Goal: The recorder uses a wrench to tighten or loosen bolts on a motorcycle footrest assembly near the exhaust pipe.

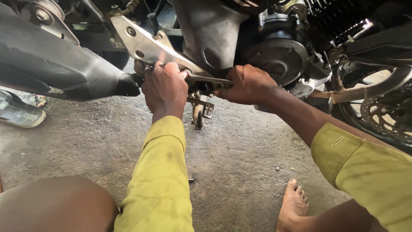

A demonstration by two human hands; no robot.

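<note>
Head view. Person crouched on a concrete floor [240, 154] beside a motorcycle, both arms in yellow-green sleeves reaching to the underside of the bike.

Left hand [165, 88]: fingers clenched tight in a fist at the lower end of the silver footrest bracket [148, 45], knuckles up. What the fist wraps is hidden by the hand; it sits at the left end of the wrench.

Right hand [249, 83]: fingers closed around the right end of a metal wrench [208, 80], which runs nearly level between the two hands, just under the dark body panel [210, 32].

Wrench lies centre frame, far from the camera, below the bracket and left of the round engine cover [281, 58].

Below the hands, a small pedal and stand assembly [201, 107] hangs toward the floor.

Far left: black exhaust muffler [56, 64], its tip just beside the left hand. Under it, a grey sandal [19, 112] on the floor.

Far right: front wheel with brake disc [386, 116].

Near edge: bare knee at left, bare foot [293, 204] at right. A small dark metal piece [192, 176] lies on the floor beside the left sleeve.
</note>
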